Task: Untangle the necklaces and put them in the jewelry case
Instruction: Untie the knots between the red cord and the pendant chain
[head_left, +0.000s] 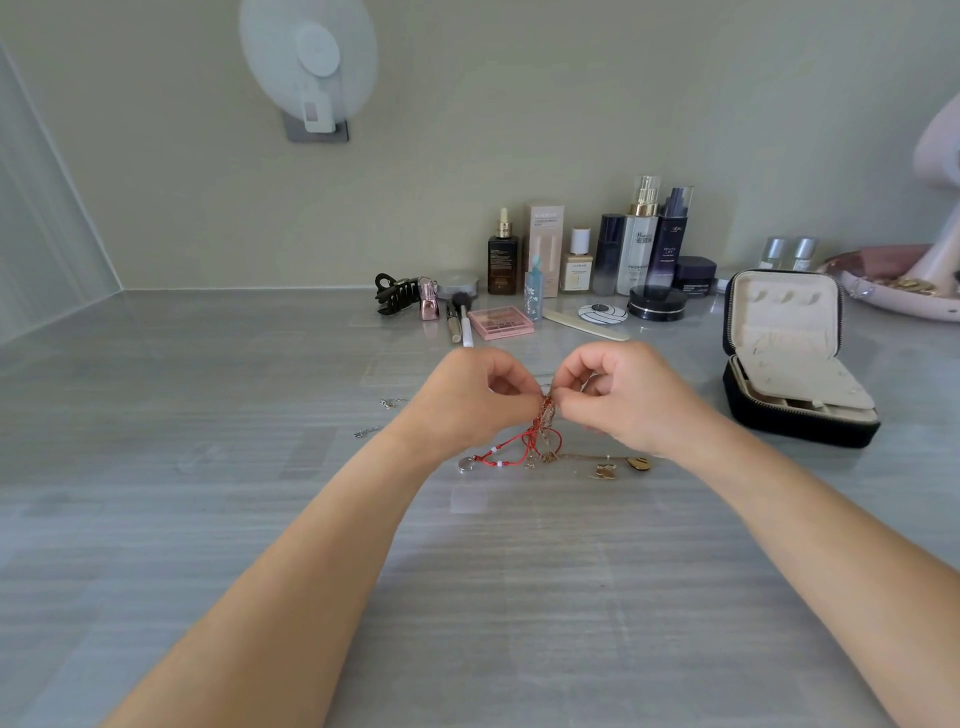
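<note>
Grey tabletop (260, 467); left hand (467, 400) and right hand (623, 400) each pinch the tangled necklaces (540, 439); jewelry case (795, 364) open nearby.

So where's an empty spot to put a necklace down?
The table is bare at far left, between the wall and the hair clip, and the near edge below the tangled necklaces. Crowded: the back row of bottles beside the jewelry case. Silver chains lie left of the left hand.
</note>
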